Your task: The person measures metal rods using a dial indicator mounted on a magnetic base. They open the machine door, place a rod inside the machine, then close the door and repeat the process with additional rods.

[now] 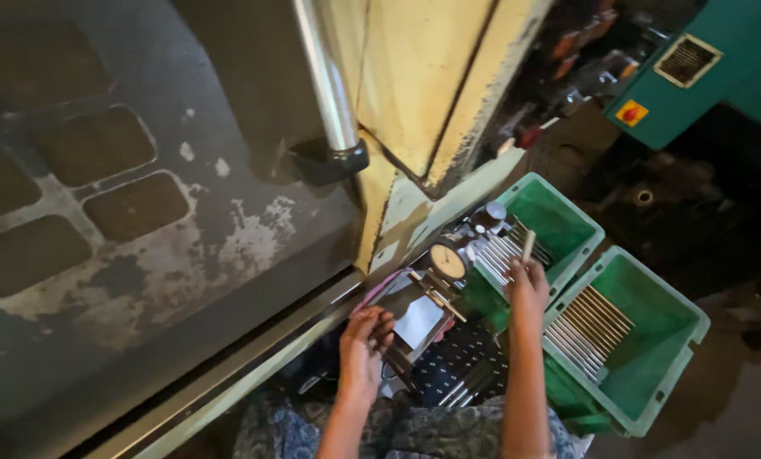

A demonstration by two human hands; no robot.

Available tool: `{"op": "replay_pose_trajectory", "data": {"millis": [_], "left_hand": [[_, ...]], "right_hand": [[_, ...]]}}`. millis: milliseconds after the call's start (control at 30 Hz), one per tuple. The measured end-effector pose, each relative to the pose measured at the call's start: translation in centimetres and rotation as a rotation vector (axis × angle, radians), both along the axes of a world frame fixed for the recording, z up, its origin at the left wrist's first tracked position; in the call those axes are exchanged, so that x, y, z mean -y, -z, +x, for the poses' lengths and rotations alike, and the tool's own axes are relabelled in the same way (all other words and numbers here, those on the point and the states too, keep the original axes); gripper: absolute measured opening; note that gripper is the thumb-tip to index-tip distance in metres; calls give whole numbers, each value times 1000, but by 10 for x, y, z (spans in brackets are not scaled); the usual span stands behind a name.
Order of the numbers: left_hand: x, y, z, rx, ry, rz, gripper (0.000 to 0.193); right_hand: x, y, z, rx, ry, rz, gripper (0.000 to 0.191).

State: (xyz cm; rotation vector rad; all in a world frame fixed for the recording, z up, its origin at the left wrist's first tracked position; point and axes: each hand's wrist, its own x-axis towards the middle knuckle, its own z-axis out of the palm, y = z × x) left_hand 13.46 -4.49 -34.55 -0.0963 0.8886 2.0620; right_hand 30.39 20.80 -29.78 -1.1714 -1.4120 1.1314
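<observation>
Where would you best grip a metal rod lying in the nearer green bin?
Probably at the end nearest the right hand, from above. The rods lie flat, packed side by side in the green bin, so only their ends and tops are free.

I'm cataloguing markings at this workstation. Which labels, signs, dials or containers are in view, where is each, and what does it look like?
Orange square label with a red dot: upper right, on the teal machine cabinet.
Louvred pale vent plate: upper right corner, rectangular, same cabinet.
Round dial gauge with pale face: centre, between the hands.
Green plastic bin with metal rods: beside the right hand.
Second green plastic bin: lower right, a row of rods inside.
</observation>
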Motion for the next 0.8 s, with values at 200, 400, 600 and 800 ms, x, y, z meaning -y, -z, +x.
{"op": "replay_pose_trajectory", "data": {"millis": [200,400,600,800], "left_hand": [[1,-5,3,26,-33,-28,15],[-5,-4,15,-110,-4,-15,15],[-32,23,87,-711,395,-233,20],[-61,54,148,-1688,568,-683,32]], "right_hand": [[-42,6,-12,920,-39,153,34],[-38,12,-12,987,-99,52,46],[6,-35,-20,965,-10,192,44],[26,-68,-1,752,-81,157,42]]}}
